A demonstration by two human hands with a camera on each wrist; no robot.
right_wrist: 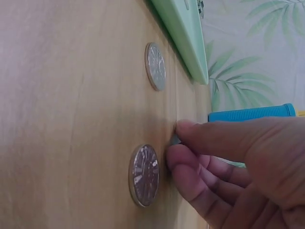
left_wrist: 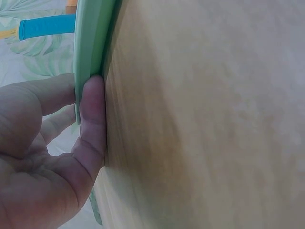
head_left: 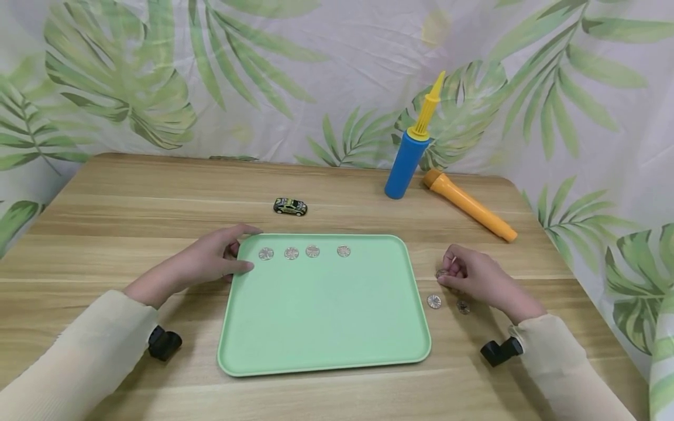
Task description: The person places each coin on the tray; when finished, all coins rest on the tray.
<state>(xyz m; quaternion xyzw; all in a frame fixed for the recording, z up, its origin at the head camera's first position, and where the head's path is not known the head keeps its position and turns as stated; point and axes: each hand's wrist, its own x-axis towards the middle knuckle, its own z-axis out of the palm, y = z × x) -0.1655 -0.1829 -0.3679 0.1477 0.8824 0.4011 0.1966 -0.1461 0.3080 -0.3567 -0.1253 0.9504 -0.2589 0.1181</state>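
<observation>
A light green tray [head_left: 332, 310] lies on the table with several silver coins in a row along its far side, among them one coin [head_left: 344, 251] a little apart. At the tray's far left corner, my left hand [head_left: 213, 254] grips the rim, thumb over the edge; in the left wrist view a finger presses against the tray's [left_wrist: 90, 43] underside. Right of the tray, my right hand [head_left: 481, 278] pinches a coin [right_wrist: 175, 140] between thumb and finger, mostly hidden by the fingertips. Near that hand, two more coins lie flat: one coin [head_left: 434, 301] and another coin [head_left: 463, 307].
Behind the tray is a small toy car [head_left: 290, 206]. At the back right stands a blue pump with a yellow nozzle [head_left: 408, 158], beside an orange toy microphone [head_left: 471, 206] lying down. A leaf-patterned cloth [head_left: 342, 76] hangs behind the wooden table [head_left: 158, 199].
</observation>
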